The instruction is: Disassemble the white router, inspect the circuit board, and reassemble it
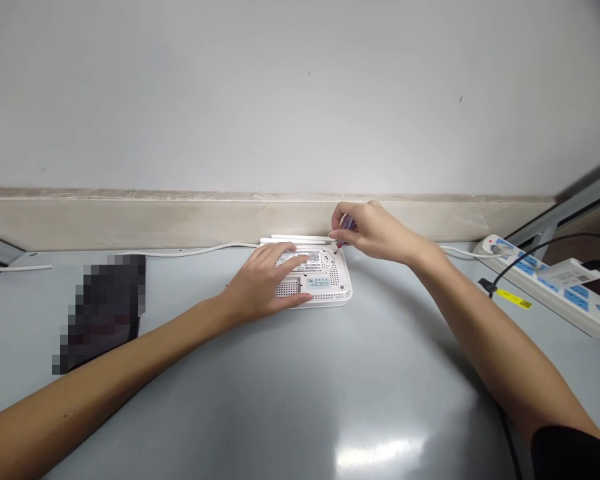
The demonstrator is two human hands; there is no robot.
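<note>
A white router [325, 300] lies upside down on the grey table, its vented base and printed labels facing up. White antennas [300, 239] stretch along its far edge, toward the wall. My left hand [267, 280] rests on the router's left half with fingers spread, covering part of the label and vents. At the far right corner, my right hand [375, 230] is closed around a small screwdriver [347, 223] with a purple handle. Its reddish lower end meets the router by the corner hole; the fingers hide much of the tool.
On the right stands a white power strip [555, 287] with blue sockets, a plugged-in white adapter [570, 273] and a black cable [510, 267] bearing a yellow tag. A dark, pixelated object [105, 307] lies left. White cable [195, 253] runs along the wall [180, 223].
</note>
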